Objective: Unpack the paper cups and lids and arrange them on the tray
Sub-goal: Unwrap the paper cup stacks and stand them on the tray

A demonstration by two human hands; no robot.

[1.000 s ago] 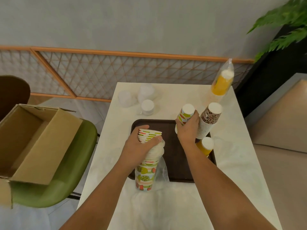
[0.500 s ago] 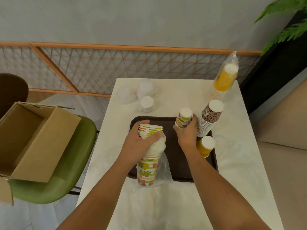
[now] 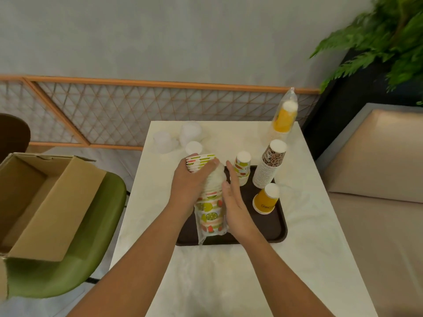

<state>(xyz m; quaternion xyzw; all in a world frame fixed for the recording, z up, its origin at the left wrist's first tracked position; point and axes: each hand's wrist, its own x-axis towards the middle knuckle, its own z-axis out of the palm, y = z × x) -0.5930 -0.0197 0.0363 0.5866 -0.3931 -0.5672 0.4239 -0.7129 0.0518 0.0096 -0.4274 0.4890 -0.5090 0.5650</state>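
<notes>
A dark brown tray [image 3: 275,227] lies on the white table. My left hand [image 3: 191,181] grips the upper part of a fruit-print cup stack [image 3: 209,213], which stands half inside a clear plastic sleeve at the tray's left edge. My right hand [image 3: 233,200] is open, fingers straight, beside that stack on its right. On the tray stand a short fruit-print stack [image 3: 242,167], a tall brown-patterned stack [image 3: 270,167] and a short yellow stack [image 3: 265,199]. A wrapped yellow stack [image 3: 285,117] leans at the table's far right. White lids [image 3: 177,138] lie at the far left.
An open cardboard box [image 3: 39,202] rests on a green chair [image 3: 75,259] left of the table. A beige bench [image 3: 375,179] runs along the right. A lattice panel and wall stand behind the table, and a plant [image 3: 384,37] hangs at the upper right.
My right hand has let go of the short fruit-print stack, left standing on the tray, and come back beside the wrapped stack. My left hand keeps its hold.
</notes>
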